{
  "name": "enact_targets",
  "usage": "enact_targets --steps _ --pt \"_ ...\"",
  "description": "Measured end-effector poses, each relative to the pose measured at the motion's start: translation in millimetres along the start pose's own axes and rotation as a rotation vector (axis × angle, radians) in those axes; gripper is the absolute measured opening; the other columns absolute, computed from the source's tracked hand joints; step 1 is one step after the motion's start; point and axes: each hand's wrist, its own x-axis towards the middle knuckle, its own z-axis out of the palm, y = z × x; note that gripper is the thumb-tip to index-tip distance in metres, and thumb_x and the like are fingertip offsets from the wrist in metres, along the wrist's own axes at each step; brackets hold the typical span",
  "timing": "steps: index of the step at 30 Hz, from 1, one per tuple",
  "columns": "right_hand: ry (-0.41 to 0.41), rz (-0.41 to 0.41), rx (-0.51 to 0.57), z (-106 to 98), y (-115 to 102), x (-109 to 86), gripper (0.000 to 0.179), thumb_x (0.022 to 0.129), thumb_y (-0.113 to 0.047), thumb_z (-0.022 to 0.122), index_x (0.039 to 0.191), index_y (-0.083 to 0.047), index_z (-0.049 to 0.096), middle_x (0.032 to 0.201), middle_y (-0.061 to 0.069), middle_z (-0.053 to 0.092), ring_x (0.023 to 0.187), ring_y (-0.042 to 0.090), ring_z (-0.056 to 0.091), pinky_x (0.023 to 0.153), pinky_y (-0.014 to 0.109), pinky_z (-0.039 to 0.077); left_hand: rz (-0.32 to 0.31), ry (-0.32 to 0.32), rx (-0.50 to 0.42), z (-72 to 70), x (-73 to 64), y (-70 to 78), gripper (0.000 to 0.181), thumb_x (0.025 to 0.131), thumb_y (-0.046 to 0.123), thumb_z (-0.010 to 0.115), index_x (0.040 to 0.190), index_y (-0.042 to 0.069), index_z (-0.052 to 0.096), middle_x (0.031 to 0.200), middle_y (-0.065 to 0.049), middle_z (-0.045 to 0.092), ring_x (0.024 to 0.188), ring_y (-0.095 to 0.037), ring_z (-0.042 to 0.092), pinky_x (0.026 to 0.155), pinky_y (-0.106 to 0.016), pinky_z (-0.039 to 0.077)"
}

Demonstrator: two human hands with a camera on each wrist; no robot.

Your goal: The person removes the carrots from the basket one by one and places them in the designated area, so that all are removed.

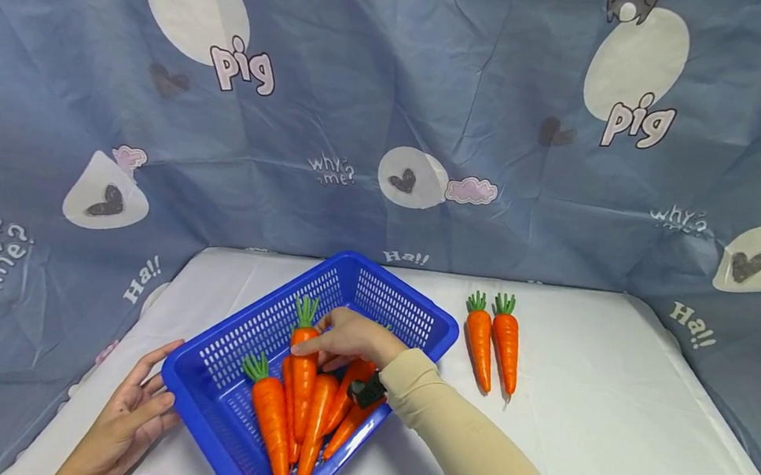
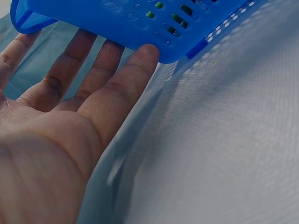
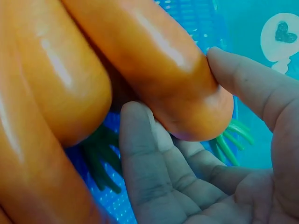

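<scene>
A blue plastic basket point(image 1: 203, 431) with slotted walls holds several orange carrots with green tops. My right hand point(image 1: 357, 336) reaches inside and pinches one carrot point(image 1: 300, 386) near its leafy end. In the right wrist view, the thumb lies on one side of that carrot point(image 3: 182, 79) and the other fingers are at its opposite side. Other carrots point(image 1: 271, 422) lie beside it, tips toward the front. My left hand point(image 1: 132, 415) is at the basket's left corner, its fingers loosely extended. In the left wrist view, fingertips touch the basket wall point(image 2: 117, 23).
Two more carrots, one point(image 1: 478, 349) left of the other point(image 1: 506, 348), lie side by side on the white tablecloth point(image 1: 600, 423) right of the basket. A blue printed curtain point(image 1: 398, 97) hangs behind the table. Black wrist devices show near both hands.
</scene>
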Motion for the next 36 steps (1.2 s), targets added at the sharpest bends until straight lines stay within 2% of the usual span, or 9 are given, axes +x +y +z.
enact_targets --steps 3,7,13,18,25,32,36 --pt "0.018 -0.011 0.027 -1 0 -1.0 0.033 0.094 -0.022 0.085 0.106 -0.006 0.059 0.075 0.005 0.063 0.068 0.014 0.062 0.082 0.039 0.068 -0.013 0.012 0.017 1.3 1.2 -0.3 0.065 0.112 -0.002 0.042 0.168 0.028 0.027 0.151 0.008 0.063 0.132 -0.012 0.067 0.100 -0.037 0.063" --pt "0.031 -0.046 0.042 -2 0 -2.0 0.038 0.095 -0.024 0.084 0.116 -0.004 0.060 0.085 0.004 0.061 0.074 0.015 0.062 0.077 0.037 0.068 -0.020 -0.003 0.022 0.7 0.2 0.3 0.066 0.112 -0.002 0.040 0.169 0.029 0.026 0.151 0.009 0.062 0.132 -0.010 0.067 0.101 -0.036 0.063" --pt "0.057 -0.094 0.076 -12 -2 -7.1 0.044 0.098 -0.024 0.081 0.128 -0.001 0.059 0.102 0.007 0.061 0.082 0.018 0.068 0.087 0.043 0.067 -0.021 -0.027 0.010 -3.2 -3.3 1.9 0.067 0.112 -0.003 0.038 0.169 0.030 0.025 0.151 0.010 0.062 0.133 -0.010 0.067 0.101 -0.035 0.063" --pt "0.066 -0.121 0.100 -20 -4 -12.0 0.046 0.098 -0.022 0.081 0.129 0.002 0.056 0.102 0.008 0.059 0.083 0.019 0.069 0.091 0.046 0.066 -0.036 -0.016 0.005 -4.8 -3.8 2.7 0.067 0.112 -0.003 0.038 0.169 0.032 0.025 0.150 0.011 0.062 0.132 -0.009 0.067 0.102 -0.036 0.063" --pt "0.080 -0.141 0.073 -32 -7 -21.4 0.046 0.100 -0.024 0.079 0.131 0.000 0.056 0.101 0.008 0.061 0.081 0.018 0.069 0.081 0.035 0.068 -0.032 -0.002 0.002 -4.0 -2.8 1.0 0.066 0.112 -0.003 0.039 0.168 0.031 0.027 0.150 0.010 0.063 0.132 -0.011 0.068 0.101 -0.036 0.063" --pt "0.087 -0.147 0.078 -47 -5 -25.5 0.045 0.100 -0.025 0.079 0.132 -0.002 0.057 0.105 0.009 0.064 0.087 0.020 0.069 0.097 0.050 0.064 -0.011 -0.012 -0.026 -3.5 -0.7 -0.6 0.066 0.112 -0.004 0.039 0.167 0.030 0.028 0.152 0.008 0.062 0.133 -0.013 0.068 0.100 -0.037 0.063" --pt "0.091 -0.151 0.096 -52 -4 -28.1 0.044 0.100 -0.024 0.078 0.132 -0.002 0.057 0.103 0.008 0.066 0.088 0.021 0.068 0.098 0.051 0.064 -0.013 -0.008 -0.018 -2.3 -0.4 -0.3 0.066 0.112 -0.004 0.039 0.167 0.030 0.028 0.151 0.008 0.062 0.132 -0.012 0.068 0.100 -0.037 0.063"
